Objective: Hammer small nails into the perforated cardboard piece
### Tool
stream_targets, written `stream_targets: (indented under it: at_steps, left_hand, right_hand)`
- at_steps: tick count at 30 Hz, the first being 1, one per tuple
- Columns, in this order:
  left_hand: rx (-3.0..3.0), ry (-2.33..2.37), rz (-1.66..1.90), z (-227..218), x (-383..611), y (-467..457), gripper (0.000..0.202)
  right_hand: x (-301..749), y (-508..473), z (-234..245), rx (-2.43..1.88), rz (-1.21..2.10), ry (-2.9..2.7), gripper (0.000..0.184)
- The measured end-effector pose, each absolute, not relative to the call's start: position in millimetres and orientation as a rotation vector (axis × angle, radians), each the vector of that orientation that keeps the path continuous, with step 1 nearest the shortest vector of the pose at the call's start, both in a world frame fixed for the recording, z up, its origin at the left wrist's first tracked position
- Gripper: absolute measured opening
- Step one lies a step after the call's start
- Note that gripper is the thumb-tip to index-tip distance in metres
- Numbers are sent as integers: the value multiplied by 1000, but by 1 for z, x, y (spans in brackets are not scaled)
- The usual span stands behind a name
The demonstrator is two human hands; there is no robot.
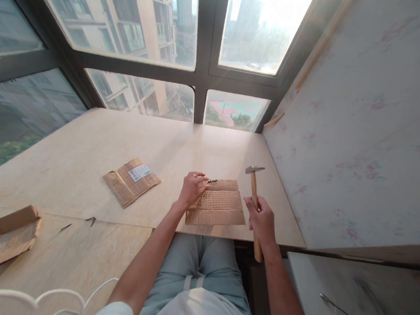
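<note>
My right hand (261, 221) is wrapped round the wooden handle of a hammer (254, 188), whose metal head points up and left above the table. My left hand (192, 188) rests on the upper left part of a piece of cardboard (218, 205) covered in rows of small holes or dots. Its fingers are curled near a few dark nails (212, 181) at the cardboard's top edge; whether it pinches one I cannot make out. The cardboard lies near the front edge of a pale plywood table (86, 146).
A second cardboard piece with a white label (131, 181) lies to the left. A folded cardboard scrap (12, 236) and loose nails (91, 220) lie on the lower board at left. A white panel (363, 122) walls the right side. Windows (134, 18) stand behind. A white wire chair back (35, 301) is at bottom left.
</note>
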State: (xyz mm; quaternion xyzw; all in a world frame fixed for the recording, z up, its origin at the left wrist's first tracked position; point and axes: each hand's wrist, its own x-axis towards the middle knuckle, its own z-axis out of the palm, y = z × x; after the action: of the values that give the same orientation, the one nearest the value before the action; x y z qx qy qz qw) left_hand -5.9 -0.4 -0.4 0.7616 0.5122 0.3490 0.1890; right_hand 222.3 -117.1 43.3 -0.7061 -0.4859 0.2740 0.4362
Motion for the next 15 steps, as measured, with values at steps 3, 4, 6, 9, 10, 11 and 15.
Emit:
stream_targets:
  at_steps: [3,4,6,9,10,11,15]
  left_hand:
    - [2092,1451,945,-5,-1,5,9]
    - [2076,1465,940,-7,0,5,7]
    - [2050,1496,934,-9,1,5,9]
    - [2035,1524,927,-10,2,6,11]
    - [2034,1524,924,-9,2,6,11]
    - [2035,1522,919,-9,2,6,11]
    - [2046,1523,912,-10,3,6,12]
  right_hand:
    - [212,-113,52,-1643,841,-1275,37]
    - [208,-112,54,-1620,878,-1296,37]
    - [201,-109,57,-1592,929,-1333,35]
    - [192,-105,59,-1552,986,-1398,33]
    - [190,-105,60,-1538,1001,-1417,32]
    - [188,-104,60,-1527,1015,-1432,31]
    - [183,-102,61,-1496,1100,-1423,30]
